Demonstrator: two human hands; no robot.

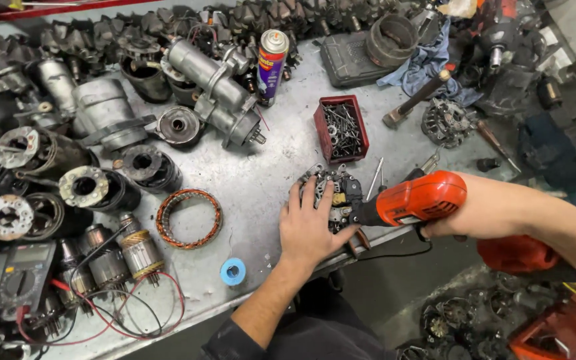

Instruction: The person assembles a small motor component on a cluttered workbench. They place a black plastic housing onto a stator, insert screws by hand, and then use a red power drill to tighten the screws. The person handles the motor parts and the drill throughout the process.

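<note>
My left hand (310, 223) lies flat on a dark alternator part (339, 185) near the front edge of the metal workbench (261, 180), fingers spread over it. In my right hand (465, 217) is an orange power drill (416, 199), its nose pointing left and touching the part's right side. Beside the part lie a couple of thin metal tools (376, 177).
A red tray of screws (341, 128), a spray can (272, 63), a hammer (416, 99), a copper stator ring (189, 218), a roll of blue tape (233, 271), a multimeter with leads (21, 277) and several motor housings crowd the bench. More parts lie on the floor at right.
</note>
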